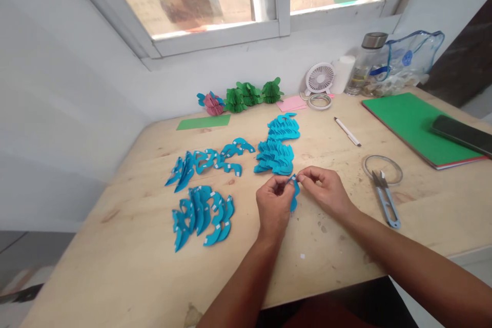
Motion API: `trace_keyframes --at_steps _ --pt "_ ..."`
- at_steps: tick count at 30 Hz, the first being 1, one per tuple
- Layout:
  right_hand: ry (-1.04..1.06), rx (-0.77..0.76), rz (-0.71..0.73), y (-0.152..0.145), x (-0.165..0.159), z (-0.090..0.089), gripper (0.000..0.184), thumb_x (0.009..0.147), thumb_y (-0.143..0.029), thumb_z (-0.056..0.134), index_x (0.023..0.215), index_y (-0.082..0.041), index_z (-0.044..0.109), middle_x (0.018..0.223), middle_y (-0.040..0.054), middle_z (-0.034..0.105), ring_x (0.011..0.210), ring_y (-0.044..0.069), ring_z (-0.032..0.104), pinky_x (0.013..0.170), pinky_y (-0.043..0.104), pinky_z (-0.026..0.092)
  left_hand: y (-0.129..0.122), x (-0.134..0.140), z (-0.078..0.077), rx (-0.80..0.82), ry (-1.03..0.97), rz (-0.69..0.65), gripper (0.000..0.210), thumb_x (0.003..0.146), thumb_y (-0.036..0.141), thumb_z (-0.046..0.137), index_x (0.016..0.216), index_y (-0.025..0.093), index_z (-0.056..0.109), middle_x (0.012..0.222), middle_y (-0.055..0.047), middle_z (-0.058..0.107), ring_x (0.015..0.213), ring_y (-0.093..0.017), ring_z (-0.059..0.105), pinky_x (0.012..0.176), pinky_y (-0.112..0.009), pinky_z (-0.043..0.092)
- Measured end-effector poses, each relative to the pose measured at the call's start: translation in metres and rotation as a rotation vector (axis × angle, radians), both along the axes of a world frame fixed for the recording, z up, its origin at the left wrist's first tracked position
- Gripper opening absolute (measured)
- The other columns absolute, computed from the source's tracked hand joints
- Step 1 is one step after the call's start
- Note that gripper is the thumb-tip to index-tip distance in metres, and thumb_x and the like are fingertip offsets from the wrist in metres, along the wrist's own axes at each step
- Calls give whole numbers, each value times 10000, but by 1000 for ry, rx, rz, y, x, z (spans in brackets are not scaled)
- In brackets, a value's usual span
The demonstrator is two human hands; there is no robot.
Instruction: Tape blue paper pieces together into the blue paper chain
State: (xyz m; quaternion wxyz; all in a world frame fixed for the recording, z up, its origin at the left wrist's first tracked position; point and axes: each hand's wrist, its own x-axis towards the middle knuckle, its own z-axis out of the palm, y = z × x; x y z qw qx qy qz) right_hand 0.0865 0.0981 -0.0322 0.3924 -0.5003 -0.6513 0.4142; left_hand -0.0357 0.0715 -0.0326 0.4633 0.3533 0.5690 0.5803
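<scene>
My left hand is closed on a curved blue paper cutout, pinching it between thumb and fingers. A small white square shows near the cutout's upper tip. Close beside that tip, the thumb and fingertips of my right hand are pinched together; whatever lies between them is too small to make out. Just beyond my hands lie a stack of blue cutouts and a second bunch behind it. To the left, two spread groups of cutouts, a far one and a near one, carry small white squares.
Thread snips lie across a ring at right, near a pen. Further right, a phone rests on a green folder. Along the wall stand paper figures, a fan and a bottle.
</scene>
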Motion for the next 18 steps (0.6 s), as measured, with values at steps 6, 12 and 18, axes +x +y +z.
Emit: trace_keyframes --at_steps 6,12,18 --pt "168 -188 -34 6 -1 -6 146 737 -295 553 670 -183 618 632 4 621 605 146 566 577 256 440 -2 -1 -3 49 106 2 78 667 228 648 643 156 668 550 28 589 513 -101 497 497 -204 374" --pt "213 -196 -14 6 -1 1 128 714 -291 588 751 -178 637 685 12 642 648 145 577 618 268 442 -2 -3 -7 80 133 -21 108 713 250 640 687 151 676 601 13 621 552 -109 528 543 -212 414" --pt "239 -192 31 6 0 -5 138 693 -306 643 699 -180 590 604 -25 562 562 115 507 544 249 397 -4 -2 -3 95 194 -56 108 728 249 632 714 160 691 616 10 631 574 -115 533 578 -216 430"
